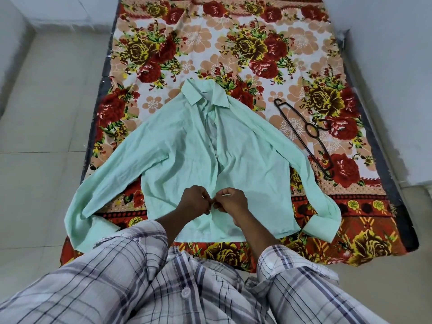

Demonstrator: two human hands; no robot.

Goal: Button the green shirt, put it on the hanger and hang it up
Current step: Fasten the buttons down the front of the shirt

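A pale green long-sleeved shirt (245, 146) lies front-up on the flowered bedsheet, collar away from me and both sleeves spread out. Its front gapes open along the upper placket. My left hand (195, 202) and my right hand (230, 201) meet at the lower part of the placket, each pinching one edge of the shirt front between fingertips. The button between them is hidden by my fingers. A black hanger (308, 134) lies flat on the sheet to the right of the shirt, apart from it.
The flowered bedsheet (257, 50) covers a low mattress with dark edges (383, 155). Pale tiled floor (46, 113) runs along the left, and a white wall base stands at the right. My checked sleeves fill the bottom of the view.
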